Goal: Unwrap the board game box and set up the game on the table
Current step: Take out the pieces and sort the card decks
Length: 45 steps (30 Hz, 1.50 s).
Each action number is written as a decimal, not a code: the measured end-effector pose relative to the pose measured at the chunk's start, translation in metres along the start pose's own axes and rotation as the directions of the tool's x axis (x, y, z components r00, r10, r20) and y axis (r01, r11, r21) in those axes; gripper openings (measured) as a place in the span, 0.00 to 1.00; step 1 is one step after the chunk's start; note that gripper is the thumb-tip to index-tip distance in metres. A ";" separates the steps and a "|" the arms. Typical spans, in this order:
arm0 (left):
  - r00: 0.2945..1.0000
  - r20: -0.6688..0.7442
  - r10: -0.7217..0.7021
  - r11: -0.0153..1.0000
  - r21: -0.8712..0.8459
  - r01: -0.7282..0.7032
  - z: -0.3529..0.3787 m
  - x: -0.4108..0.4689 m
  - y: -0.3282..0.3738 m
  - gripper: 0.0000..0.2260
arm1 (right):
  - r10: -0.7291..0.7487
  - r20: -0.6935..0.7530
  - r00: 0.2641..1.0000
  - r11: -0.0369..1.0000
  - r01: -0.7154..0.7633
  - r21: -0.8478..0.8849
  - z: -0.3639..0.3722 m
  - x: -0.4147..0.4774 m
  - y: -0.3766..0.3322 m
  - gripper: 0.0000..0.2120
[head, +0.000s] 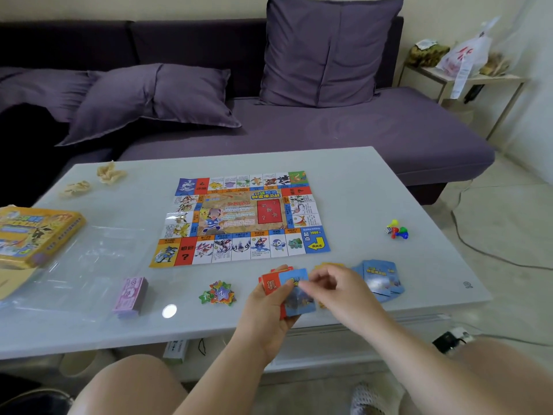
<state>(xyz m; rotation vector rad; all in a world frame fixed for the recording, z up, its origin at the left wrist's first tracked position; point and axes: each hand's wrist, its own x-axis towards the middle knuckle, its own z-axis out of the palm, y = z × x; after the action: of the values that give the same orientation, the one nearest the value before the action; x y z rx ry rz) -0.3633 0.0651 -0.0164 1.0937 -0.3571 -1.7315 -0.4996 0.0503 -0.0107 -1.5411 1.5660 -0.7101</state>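
Note:
The paper game board (239, 218) lies unfolded in the middle of the white table (374, 181). My left hand (266, 307) holds a stack of red and blue cards (294, 299) just above the table's near edge. My right hand (332, 287) pinches the top blue card of that stack. A pile of blue cards (381, 280) lies to the right, with some yellow cards (327, 265) partly hidden behind my right hand. The yellow game box (34, 235) sits at the far left.
A purple stack of play money (131, 296) and coloured star tokens (218, 293) lie near the front edge. Coloured pawns and a die (397, 230) stand at the right. Clear plastic wrap (86, 265) and crumpled paper (109, 172) lie left. A purple sofa (329, 124) is behind.

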 end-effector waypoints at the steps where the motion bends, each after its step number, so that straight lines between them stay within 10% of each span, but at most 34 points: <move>1: 1.000 0.014 -0.016 1.000 -0.014 0.016 0.003 0.000 -0.001 0.11 | -0.022 0.009 1.000 1.000 0.022 0.012 0.001 -0.001 -0.001 0.05; 7: 0.994 0.094 -0.053 0.998 -0.039 0.057 0.007 0.001 0.001 0.12 | 0.135 -0.324 0.936 0.983 -0.086 0.161 -0.036 0.015 0.032 0.07; 14: 0.999 0.050 0.000 0.996 0.084 -0.004 0.015 0.002 -0.010 0.14 | 0.120 -0.537 0.835 0.891 -0.329 -0.312 -0.059 0.010 0.055 0.22; 21: 0.998 0.057 0.033 0.993 0.113 -0.039 0.019 -0.003 -0.010 0.09 | 0.023 -0.032 0.999 0.994 -0.019 0.104 -0.014 -0.004 0.005 0.06; 39: 0.979 -0.127 0.158 0.969 0.211 -0.129 -0.034 -0.007 0.023 0.04 | 0.180 0.170 0.969 0.910 -0.229 0.346 0.051 0.019 -0.027 0.08; 45: 0.962 -0.257 0.091 0.989 -0.088 -0.117 -0.044 -0.007 0.038 0.09 | 0.165 -0.008 0.986 0.965 -0.159 0.209 0.040 0.032 -0.025 0.04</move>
<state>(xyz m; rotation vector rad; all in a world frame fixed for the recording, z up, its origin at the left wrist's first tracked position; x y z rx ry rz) -0.3049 0.0652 -0.0120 1.1825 -0.1610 -1.4806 -0.4500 0.0221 -0.0154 -1.2409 1.5630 -0.7765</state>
